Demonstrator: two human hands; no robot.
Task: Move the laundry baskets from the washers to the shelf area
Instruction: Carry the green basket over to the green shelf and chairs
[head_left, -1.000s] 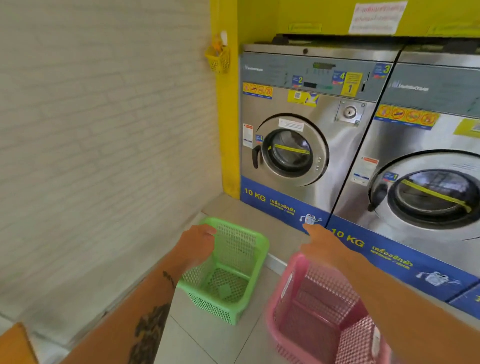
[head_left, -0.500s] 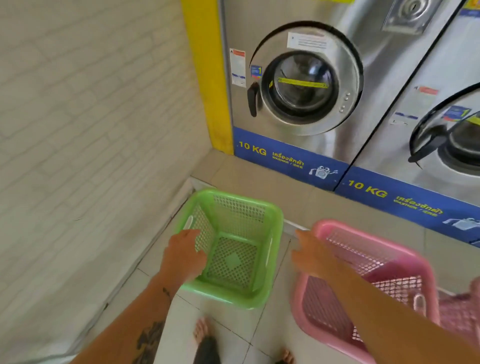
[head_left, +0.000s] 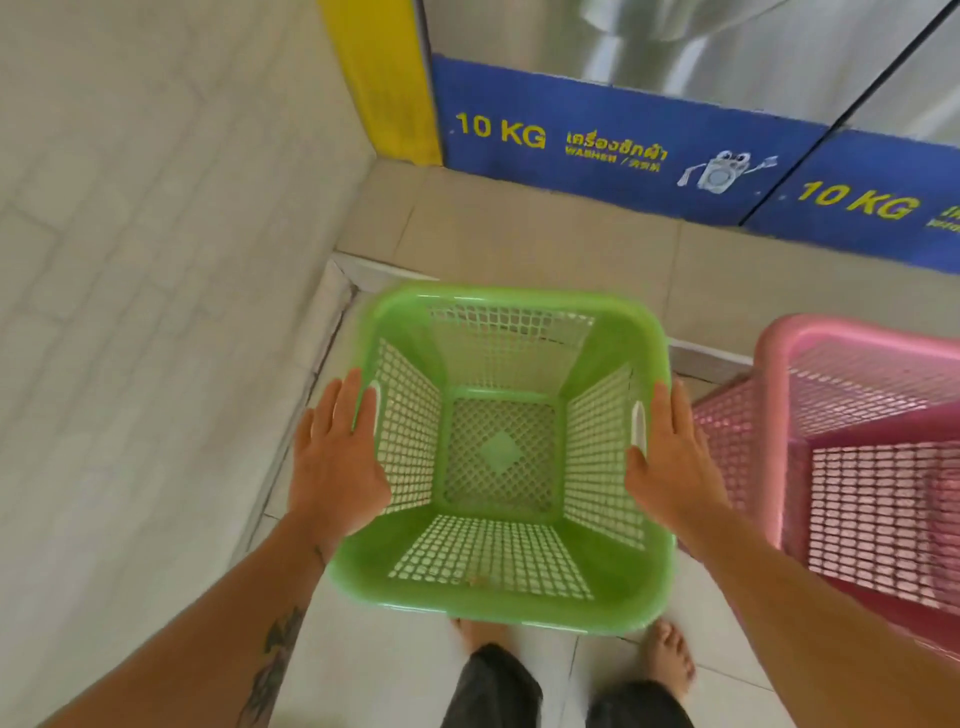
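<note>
An empty green mesh laundry basket (head_left: 498, 597) stands on the tiled floor right below me, in front of the washers. My left hand (head_left: 337, 457) lies flat against its left rim by the handle slot, fingers straight and together. On the opposite side, my right hand (head_left: 670, 462) lies flat against the right rim next to the other handle slot. Neither hand has curled around the rim. A pink mesh basket (head_left: 872, 467) stands just to the right, almost touching the green one.
Two steel washers with blue "10 KG" bands (head_left: 597, 140) stand on a raised tiled step (head_left: 519, 228) ahead. A white brick wall (head_left: 130, 312) closes the left side, with a yellow pillar (head_left: 384, 83) in the corner. My bare feet (head_left: 670, 654) are below the green basket.
My view has tilted down and moved closer over the green basket. My right hand left the pink basket and came to the green basket's right rim; my left hand shifted along its left rim.
</note>
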